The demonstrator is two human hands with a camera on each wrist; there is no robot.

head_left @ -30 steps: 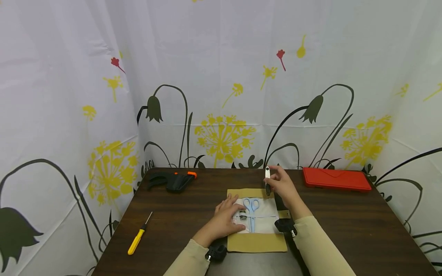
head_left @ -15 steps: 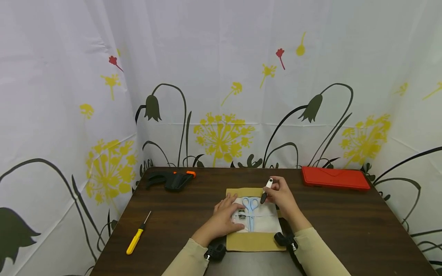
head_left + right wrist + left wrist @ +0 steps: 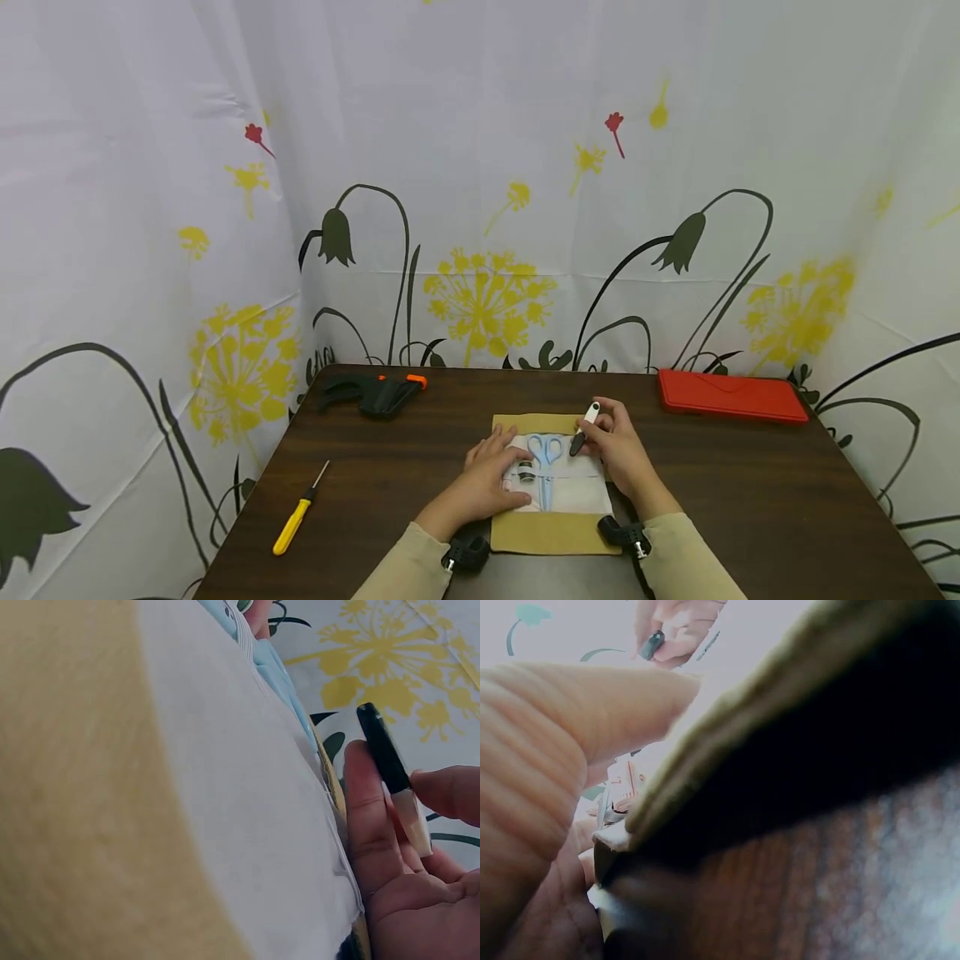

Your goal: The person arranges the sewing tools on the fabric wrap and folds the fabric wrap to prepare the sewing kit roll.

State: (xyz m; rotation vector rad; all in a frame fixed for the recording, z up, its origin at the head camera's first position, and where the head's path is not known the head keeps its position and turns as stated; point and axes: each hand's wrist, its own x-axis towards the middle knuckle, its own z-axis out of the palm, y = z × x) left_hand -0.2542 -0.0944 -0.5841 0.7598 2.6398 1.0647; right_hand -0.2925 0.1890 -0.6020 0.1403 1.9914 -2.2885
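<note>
A tan fabric case with a white lining lies unfolded on the table. Light blue scissors and a small dark spool sit under the elastic band across it. My left hand rests on the case's left side, fingers spread and thumb toward the near edge. Above the upper right of the lining, my right hand pinches a slim black-and-white tool between thumb and fingers. The tool's white end has a hole and points up; its black end tilts down toward the lining. Its exact kind is unclear.
A yellow-handled screwdriver lies at the left. Toward the back left is a black clamp with orange parts. At the back right sits a red flat case. A grey sheet lies at the near edge; a patterned curtain hangs behind.
My right hand has come down and nearer with the tool, which has gone from upright to tilted, its black end now over the lining. The left hand has stayed in place.
</note>
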